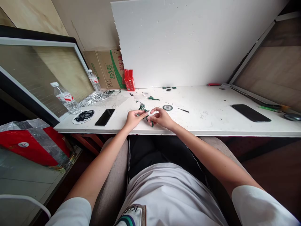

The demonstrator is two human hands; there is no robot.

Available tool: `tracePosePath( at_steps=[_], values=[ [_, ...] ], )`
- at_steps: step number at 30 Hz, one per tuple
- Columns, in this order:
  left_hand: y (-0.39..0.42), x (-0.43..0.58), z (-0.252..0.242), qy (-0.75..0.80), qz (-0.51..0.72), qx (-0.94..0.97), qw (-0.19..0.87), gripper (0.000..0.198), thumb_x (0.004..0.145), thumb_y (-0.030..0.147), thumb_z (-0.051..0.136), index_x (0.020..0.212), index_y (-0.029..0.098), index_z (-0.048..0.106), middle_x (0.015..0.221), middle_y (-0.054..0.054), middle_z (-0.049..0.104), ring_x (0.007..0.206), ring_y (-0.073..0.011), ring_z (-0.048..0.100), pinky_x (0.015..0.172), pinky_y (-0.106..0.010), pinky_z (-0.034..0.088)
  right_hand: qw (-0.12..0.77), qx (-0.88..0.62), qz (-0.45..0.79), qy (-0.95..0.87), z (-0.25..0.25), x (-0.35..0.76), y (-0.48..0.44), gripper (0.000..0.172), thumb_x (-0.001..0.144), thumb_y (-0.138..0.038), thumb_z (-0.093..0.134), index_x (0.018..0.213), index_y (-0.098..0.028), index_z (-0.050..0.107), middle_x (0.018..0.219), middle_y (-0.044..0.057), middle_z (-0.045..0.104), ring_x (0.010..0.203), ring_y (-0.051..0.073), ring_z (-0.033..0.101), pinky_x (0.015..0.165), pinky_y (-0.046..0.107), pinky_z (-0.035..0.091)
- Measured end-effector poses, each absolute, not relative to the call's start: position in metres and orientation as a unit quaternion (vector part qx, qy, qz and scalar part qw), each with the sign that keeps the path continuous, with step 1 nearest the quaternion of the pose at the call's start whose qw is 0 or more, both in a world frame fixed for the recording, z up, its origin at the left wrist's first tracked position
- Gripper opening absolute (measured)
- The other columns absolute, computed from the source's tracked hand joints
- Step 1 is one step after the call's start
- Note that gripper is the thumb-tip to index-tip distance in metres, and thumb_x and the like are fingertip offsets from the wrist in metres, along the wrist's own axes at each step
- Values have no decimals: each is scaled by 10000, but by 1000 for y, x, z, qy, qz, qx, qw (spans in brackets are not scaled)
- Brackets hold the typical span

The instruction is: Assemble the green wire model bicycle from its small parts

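Note:
My left hand (134,119) is closed on a small dark green model bicycle frame (142,106), just above the table's front part. From the other side, my right hand (161,118) pinches at the lower end of the same model, thumb and forefinger curled together. The fingers hide much of the model's middle. A loose spoked model wheel (167,107) lies flat to the right of my right hand. Beyond it is a thin dark screwdriver (183,110). Behind my hands rests a green model part (153,98).
Left on the white table (202,122) lie a black phone (105,117) and a round white plate (74,121) with black pieces. Water bottles (67,98), a red box (129,80) and dark part frames (108,93) stand behind. A dark pad (251,113) and mouse (293,116) lie right.

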State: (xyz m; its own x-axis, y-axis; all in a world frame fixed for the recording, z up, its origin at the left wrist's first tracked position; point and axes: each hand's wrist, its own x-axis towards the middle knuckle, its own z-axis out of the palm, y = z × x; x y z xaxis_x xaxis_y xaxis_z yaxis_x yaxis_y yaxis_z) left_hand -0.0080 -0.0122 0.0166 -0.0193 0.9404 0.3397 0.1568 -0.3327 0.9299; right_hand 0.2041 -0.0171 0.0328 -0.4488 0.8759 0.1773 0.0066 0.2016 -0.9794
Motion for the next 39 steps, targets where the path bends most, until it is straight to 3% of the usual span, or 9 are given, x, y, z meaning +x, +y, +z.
tracePosePath(
  at_steps=[7,11,16,24,29,35,39],
  values=[
    [-10,-8,15,466,556,599,339,498,703,577,967,969,164,884,1064,-145,863,1069,-342,787,960,-436,591,395,-365,464,-704,38,203,-21,569,754,-694,924,850,-167,734,726,75,782,547,139,622,532,279,513],
    [-9,-8,14,464,559,598,339,499,712,583,964,976,167,884,1075,-142,862,1070,-339,786,959,-431,588,394,-359,475,-700,37,202,-20,556,736,-677,937,858,-156,784,745,68,787,566,132,616,548,273,515],
    [-9,-9,15,461,567,588,347,495,707,586,970,970,174,885,1058,-129,863,1070,-337,785,976,-432,588,397,-366,494,-682,37,204,-17,500,663,-516,1018,949,-160,815,760,63,794,632,164,679,639,305,577],
    [-11,-8,15,453,557,595,362,491,702,565,978,979,171,886,1067,-137,862,1089,-345,786,1025,-458,582,417,-351,376,-750,35,208,-12,317,830,-484,863,944,-188,871,902,85,849,811,227,758,820,362,604],
    [-12,-8,15,453,548,600,366,511,693,590,977,975,173,888,1063,-143,862,1079,-354,787,1008,-465,589,424,-363,346,-754,35,208,-14,320,876,-499,830,953,-190,867,870,86,836,775,224,741,745,344,590],
    [-7,-10,10,453,562,572,390,548,675,577,992,1026,169,882,1092,-131,860,1085,-329,777,999,-442,589,405,-384,380,-737,37,208,-16,375,808,-530,899,900,-169,847,830,90,825,651,192,698,632,319,564],
    [-7,-10,11,438,569,546,431,574,643,547,1017,1039,158,871,1113,-140,856,1107,-319,779,1050,-453,580,389,-388,383,-743,39,208,-17,359,770,-516,928,861,-178,849,809,83,823,644,193,705,640,318,567]
  ],
)
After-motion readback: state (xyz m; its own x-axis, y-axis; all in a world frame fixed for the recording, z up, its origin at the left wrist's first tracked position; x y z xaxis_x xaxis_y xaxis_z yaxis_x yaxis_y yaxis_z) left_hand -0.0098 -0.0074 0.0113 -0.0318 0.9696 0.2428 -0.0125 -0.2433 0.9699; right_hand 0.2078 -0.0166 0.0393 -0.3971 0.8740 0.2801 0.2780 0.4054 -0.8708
